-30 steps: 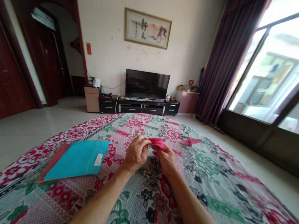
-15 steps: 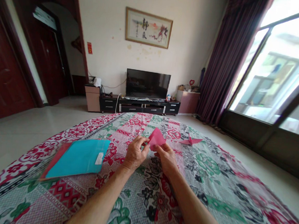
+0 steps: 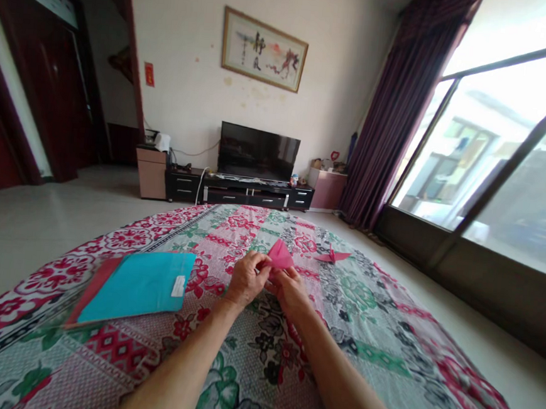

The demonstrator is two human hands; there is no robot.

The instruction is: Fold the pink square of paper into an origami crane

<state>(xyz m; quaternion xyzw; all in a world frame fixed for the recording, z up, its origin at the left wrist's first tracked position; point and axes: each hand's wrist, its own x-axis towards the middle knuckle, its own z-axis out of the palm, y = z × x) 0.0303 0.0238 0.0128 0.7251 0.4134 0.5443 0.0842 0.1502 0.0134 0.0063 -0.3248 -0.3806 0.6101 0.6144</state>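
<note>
A small folded sheet of pink paper (image 3: 280, 254) is held over the middle of the table, its point facing away from me. My left hand (image 3: 248, 279) pinches its left edge between thumb and fingers. My right hand (image 3: 289, 289) grips the near right edge, its fingertips close to those of the left. The paper's near edge is partly hidden by my fingers. Beyond my right hand, a pink origami crane (image 3: 332, 256) rests on the cloth with its wings spread.
On the left lies a clear packet of coloured paper (image 3: 138, 287), blue on top with red beneath. A patterned cloth (image 3: 361, 337) covers the round table. Past it stand a black television (image 3: 258, 153) on a low cabinet (image 3: 229, 196) and a tall window on the right.
My right hand has shifted in toward the left along the paper's near edge, and the paper has turned slightly. The whole view has swung a little to the right.
</note>
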